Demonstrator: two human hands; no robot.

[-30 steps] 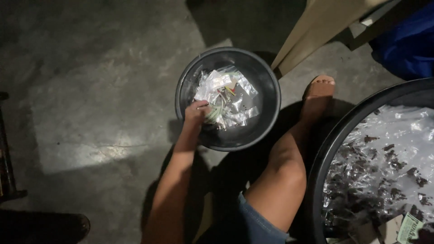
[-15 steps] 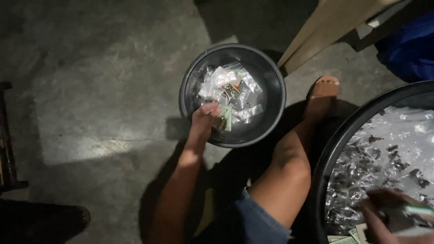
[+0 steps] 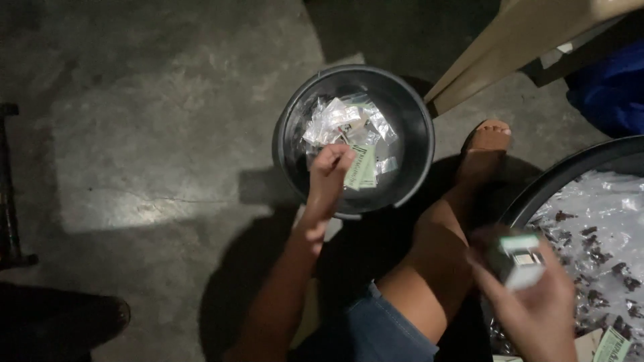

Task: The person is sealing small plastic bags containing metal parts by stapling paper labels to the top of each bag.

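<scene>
Head view: left hand (image 3: 330, 175) over the small dark bucket (image 3: 414, 175), fingers pinched on a green-and-white packet (image 3: 361, 167) just above the clear sachets (image 3: 335, 121) heaped inside. Right hand (image 3: 537, 302), blurred, fingers closed round a small boxy packet (image 3: 522, 260) beside the large black tub (image 3: 537, 194) of sachets. Best handling, judging by this: keep the packet over the bucket's middle, clear of the rim.

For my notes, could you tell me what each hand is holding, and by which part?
The left hand pinches small green-and-white packets by their left edge; the right hand holds a blurred small packet from beneath.
</scene>
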